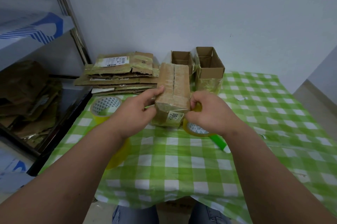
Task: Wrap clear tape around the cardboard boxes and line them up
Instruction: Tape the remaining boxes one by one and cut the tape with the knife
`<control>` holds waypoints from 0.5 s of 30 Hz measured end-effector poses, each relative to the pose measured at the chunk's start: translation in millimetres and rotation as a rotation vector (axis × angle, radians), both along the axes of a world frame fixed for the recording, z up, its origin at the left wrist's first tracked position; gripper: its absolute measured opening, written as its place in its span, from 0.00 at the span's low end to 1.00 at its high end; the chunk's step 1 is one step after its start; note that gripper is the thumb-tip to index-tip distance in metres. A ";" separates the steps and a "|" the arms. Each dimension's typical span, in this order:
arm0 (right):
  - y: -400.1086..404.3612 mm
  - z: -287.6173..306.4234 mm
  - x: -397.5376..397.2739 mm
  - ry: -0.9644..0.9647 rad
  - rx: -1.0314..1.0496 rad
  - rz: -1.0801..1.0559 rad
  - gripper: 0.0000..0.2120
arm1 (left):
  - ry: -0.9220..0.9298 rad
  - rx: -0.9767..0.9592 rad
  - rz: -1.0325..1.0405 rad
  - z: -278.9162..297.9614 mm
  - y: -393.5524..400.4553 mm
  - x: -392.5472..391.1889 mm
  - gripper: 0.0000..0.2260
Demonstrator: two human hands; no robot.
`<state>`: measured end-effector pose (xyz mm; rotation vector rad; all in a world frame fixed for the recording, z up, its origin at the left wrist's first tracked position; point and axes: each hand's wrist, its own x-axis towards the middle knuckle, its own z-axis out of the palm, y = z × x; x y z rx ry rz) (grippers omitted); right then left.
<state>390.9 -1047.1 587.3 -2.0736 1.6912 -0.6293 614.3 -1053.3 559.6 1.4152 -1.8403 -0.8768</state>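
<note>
Head view, looking down on a table [182, 160] under a green-and-white checked cloth. Centre: closed cardboard box [173, 92], long side running away from the viewer, seam along the top, printed label on the near end, glossy with clear tape. Left hand [138, 112] curled round the box's left near corner, thumb over the top edge, apparently to steady it against the pull of the tape. Right hand [209, 112] closed on the tape roll [197, 129], held just beside the box's right near corner, probably so the strip can run tight along the near end; the free end of the strip itself too hard to make out. Judged stage: mid-wrap on this box, lining up not yet done for it.

Behind, near the wall: two open-topped boxes [209, 67] side by side, already shiny with tape, seemingly the start of the row. Left of them, a stack of flattened cardboard [118, 74], likely stock awaiting use. Spare tape roll [105, 107] lying flat at the left, another yellowish roll [120, 152] partly hidden beneath the left forearm. Green utility knife [218, 142] by the right wrist, handy for cutting. Metal shelving [36, 59] at far left.
</note>
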 end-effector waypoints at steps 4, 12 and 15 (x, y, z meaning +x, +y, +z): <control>2.0 -0.1 5.6 0.003 -0.028 -0.044 0.20 | 0.013 0.002 0.000 4.2 1.6 0.4 0.18; 1.5 -4.2 8.7 0.129 -0.054 -0.034 0.18 | -0.086 -0.058 0.102 -6.3 1.8 -1.3 0.23; 1.4 -7.4 9.3 0.195 -0.093 -0.011 0.17 | -0.136 -0.092 0.115 -8.2 2.3 -1.2 0.24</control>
